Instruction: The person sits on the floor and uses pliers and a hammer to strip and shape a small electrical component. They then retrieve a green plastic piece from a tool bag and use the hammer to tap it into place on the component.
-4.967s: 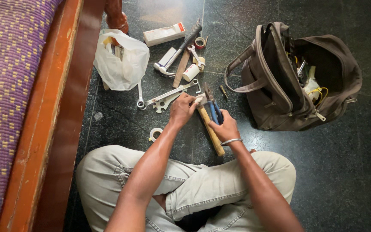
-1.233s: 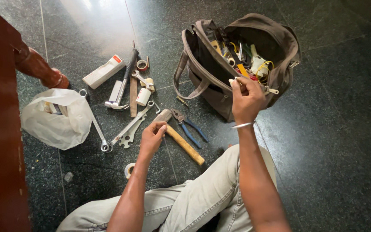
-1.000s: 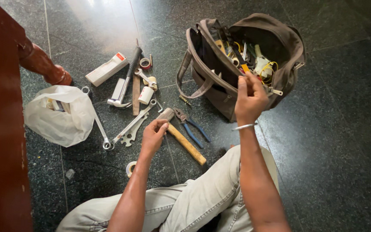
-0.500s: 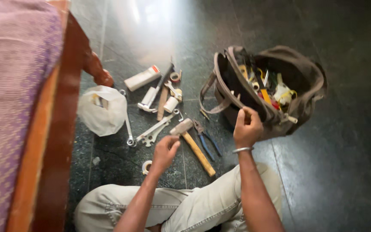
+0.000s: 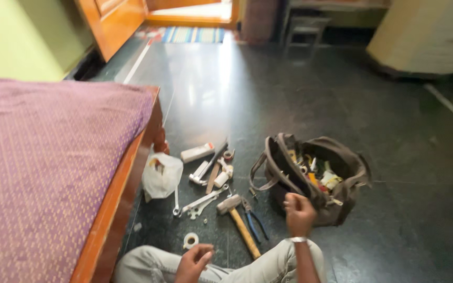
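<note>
Sitting cross-legged on the dark floor (image 5: 394, 209) at the bottom of the frame, the person has the tools fanned out ahead of the knees, where either hand can get at them. The right hand (image 5: 300, 212), low and right of centre, is curled into a loose fist just beside the near rim of the brown tool bag (image 5: 336, 181); whether it grips something small I cannot tell. The bag stands open, its mouth gaping upward, so its contents show. The left hand (image 5: 195, 260) hovers at the bottom edge with fingers half-curled, holding nothing I can see, near a small roll of white tape (image 5: 190, 240). Between the hands lies a wooden-handled hammer (image 5: 238, 222) — handle toward the person — with blue-handled pliers (image 5: 254, 220) just beside it. Spanners (image 5: 201, 202) and a white plastic bag (image 5: 162, 175) sit further left (close against the wooden bed frame (image 5: 116, 194)).
</note>
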